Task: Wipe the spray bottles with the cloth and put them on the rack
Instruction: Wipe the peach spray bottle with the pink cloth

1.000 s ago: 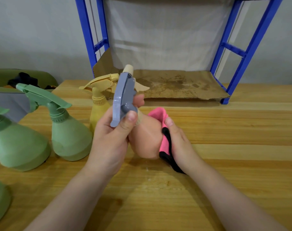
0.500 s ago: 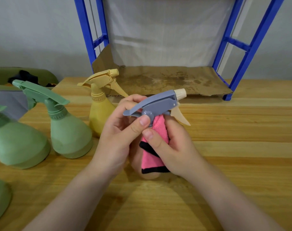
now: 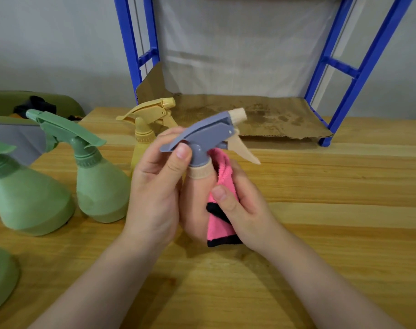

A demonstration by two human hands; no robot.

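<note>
A peach spray bottle (image 3: 194,198) with a grey-blue trigger head (image 3: 207,136) stands upright between my hands, just above the wooden table (image 3: 321,210). My left hand (image 3: 154,193) pinches the trigger head, thumb on its neck. My right hand (image 3: 240,205) holds a pink cloth with black trim (image 3: 220,224) against the bottle's right side. A yellow spray bottle (image 3: 145,138) stands behind my left hand. Two green spray bottles (image 3: 100,184) (image 3: 24,198) stand to the left. The blue rack (image 3: 340,86), floored with brown cardboard (image 3: 261,115), is at the back.
A green bin (image 3: 2,103) with dark items stands at the far left behind the green bottles. A green object (image 3: 0,279) lies at the table's lower left edge. A grey wall runs behind the rack.
The bottle has turned from facing away to upright with its nozzle pointing right. The cloth has slid down the bottle's right side under my right hand.
</note>
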